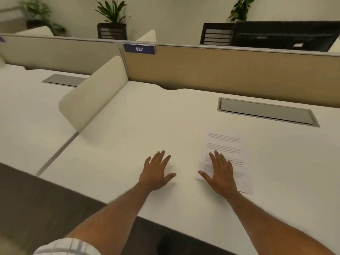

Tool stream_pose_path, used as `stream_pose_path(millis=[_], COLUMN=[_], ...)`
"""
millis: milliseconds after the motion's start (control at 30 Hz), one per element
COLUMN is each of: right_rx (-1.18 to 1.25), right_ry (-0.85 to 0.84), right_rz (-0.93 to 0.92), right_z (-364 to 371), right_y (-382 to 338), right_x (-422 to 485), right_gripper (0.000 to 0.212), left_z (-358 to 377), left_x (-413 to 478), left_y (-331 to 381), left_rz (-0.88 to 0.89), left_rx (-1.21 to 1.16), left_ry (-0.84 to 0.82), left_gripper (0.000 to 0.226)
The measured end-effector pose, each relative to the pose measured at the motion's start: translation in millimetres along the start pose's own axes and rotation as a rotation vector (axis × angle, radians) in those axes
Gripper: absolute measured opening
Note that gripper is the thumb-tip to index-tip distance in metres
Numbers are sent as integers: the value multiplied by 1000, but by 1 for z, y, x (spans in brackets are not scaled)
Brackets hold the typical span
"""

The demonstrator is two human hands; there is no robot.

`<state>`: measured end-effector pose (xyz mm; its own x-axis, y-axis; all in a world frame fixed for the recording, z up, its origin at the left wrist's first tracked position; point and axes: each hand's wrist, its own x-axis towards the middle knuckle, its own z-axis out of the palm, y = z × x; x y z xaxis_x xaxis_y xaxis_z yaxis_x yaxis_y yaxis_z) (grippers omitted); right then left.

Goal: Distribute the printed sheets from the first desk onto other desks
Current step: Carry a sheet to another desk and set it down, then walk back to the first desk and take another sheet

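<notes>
a printed sheet (227, 155) lies on the white table (128, 135), right of centre. the right hand (221, 173) rests flat on it, fingers spread; the left hand (156, 173), also spread, holds nothing.

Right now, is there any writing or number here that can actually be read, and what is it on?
"437": white digits on the blue tag atop the tan partition.
Printed sheet under the right hand: paragraphs of text, too small and blurred to read.
White sticker on the black monitor: unreadable.
Nothing else carries text.
</notes>
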<state>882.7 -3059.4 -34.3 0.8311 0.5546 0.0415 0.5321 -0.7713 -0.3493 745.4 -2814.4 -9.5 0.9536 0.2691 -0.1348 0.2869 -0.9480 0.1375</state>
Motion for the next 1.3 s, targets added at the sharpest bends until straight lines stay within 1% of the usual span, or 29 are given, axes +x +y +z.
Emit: stream_pose_path(millis=[100, 200, 367, 567, 767, 933, 1100, 1300], right_rx=[-17, -67, -106, -138, -133, -119, -161, -141], right_ry=[-56, -88, -131, -159, -205, -239, -280, -366], right_rz=[-155, -283, -403, -480, -565, -717, -841, -992], right_z=[20, 34, 57, 111, 165, 201, 252, 328], right_y=[-57, -112, -217, -365, -502, -610, -726, -878], right_x=[12, 27, 53, 55, 53, 65, 79, 117], right_gripper=[92, 92, 89, 89, 87, 88, 85, 84], left_z=[-2, -9, -16, -22, -43, -53, -45, -55], left_x=[-32, -62, -110, -171, -235, -284, -327, -365], left_y=[-60, -121, -217, -336, -455, -539, -627, -766], left_rz=[-138, -258, -413, -491, -576, -726, -869, -1043], left_rx=[96, 130, 126, 114, 81, 37, 21, 11], left_ry=[-9, 37, 86, 54, 114, 171, 201, 187], left_gripper=[89, 98, 105, 105, 106, 105, 106, 106])
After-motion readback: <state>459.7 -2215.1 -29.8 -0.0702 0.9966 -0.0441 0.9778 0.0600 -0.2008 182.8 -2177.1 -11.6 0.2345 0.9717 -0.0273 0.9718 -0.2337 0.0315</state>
